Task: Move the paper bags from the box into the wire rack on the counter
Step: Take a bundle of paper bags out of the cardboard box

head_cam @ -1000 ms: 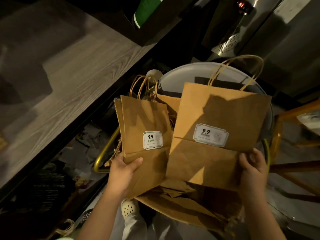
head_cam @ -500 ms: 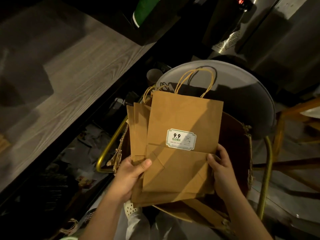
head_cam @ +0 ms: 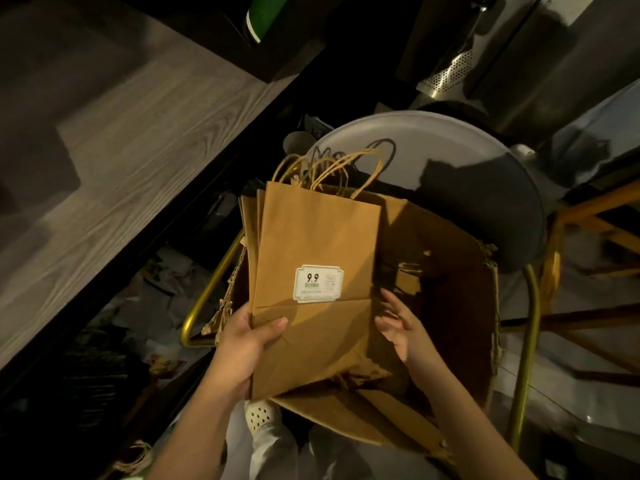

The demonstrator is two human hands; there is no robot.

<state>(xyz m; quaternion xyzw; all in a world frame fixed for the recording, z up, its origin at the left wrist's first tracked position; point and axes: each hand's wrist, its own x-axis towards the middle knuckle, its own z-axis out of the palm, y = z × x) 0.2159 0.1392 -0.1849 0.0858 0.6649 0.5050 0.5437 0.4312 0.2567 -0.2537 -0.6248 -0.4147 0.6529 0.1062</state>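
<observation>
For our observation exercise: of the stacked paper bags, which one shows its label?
The front bag, gripped by the left hand: its white 9.9 label faces the camera, while the bags behind it show only edges.

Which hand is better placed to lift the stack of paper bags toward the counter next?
Probably the left hand: it grips the paper bags, and the counter lies on its side. The right hand is open, holding nothing.

"9.9" on bag [head_cam: 311, 244] label [head_cam: 318, 283]
</observation>
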